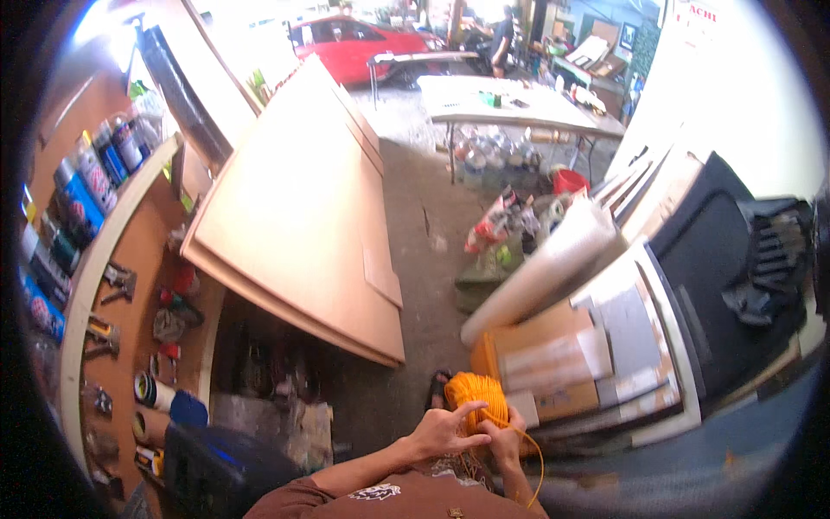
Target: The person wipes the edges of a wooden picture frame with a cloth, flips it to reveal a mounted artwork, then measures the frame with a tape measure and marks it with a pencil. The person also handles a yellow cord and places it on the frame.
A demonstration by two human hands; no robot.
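Observation:
A thick bundle of orange rope [481,396] is held close in front of my body, low in the view. My right hand [501,439] has its fingers bent round the near right side of the bundle and grips it. Reaching in from the left, my left hand [448,429] lies against the bundle's near left side with its index finger and thumb spread apart. A loose strand of the rope loops out past my right wrist and hangs down. Some thin, pale strands hang beneath the hands, too blurred to make out.
Large wooden panels [285,190] lean on the left, beside a shelf [104,251] of spray cans and clamps. On the right are a plastic-wrapped roll [545,268], a cardboard box [553,355] and stacked boards. A white table [484,99], another person [502,43] and a red car [346,52] are farther off.

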